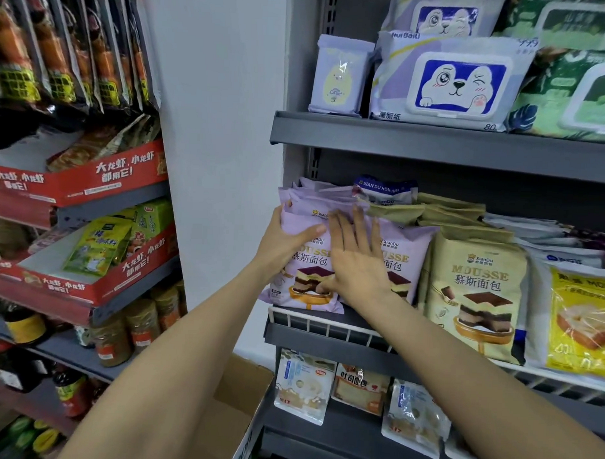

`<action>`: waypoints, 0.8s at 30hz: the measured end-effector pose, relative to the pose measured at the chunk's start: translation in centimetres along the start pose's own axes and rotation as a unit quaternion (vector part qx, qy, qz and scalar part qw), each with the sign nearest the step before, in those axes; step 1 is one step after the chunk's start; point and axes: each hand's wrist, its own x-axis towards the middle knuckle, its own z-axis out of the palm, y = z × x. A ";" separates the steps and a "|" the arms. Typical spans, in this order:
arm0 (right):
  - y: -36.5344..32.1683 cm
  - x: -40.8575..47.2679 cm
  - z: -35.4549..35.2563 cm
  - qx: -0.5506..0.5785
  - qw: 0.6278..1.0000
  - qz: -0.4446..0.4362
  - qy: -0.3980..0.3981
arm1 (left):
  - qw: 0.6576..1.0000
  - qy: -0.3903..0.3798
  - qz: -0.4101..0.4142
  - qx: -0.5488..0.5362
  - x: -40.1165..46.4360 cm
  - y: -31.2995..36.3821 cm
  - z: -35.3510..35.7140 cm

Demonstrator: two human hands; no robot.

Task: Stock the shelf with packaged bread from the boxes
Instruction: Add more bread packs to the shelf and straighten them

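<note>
Head view: my left hand (283,244) is gripping the left edge of the front purple mousse bread pack (305,263), thumb curled across its face. My right hand (356,257) is pressing flat on the pack, fingers (359,224) spread straight, holding nothing. The pack is standing at the left end of the middle shelf (325,328), behind the white wire rail, beside the beige packs (477,290). Likely light, soft, squashable; glossy film probably slippery, so I'm taking it by the edges.
</note>
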 end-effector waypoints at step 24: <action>6.6 0.9 -3.2 0.075 0.986 0.069 -0.135 | 0.656 -0.150 0.262 0.692 0.1 4.7 1.0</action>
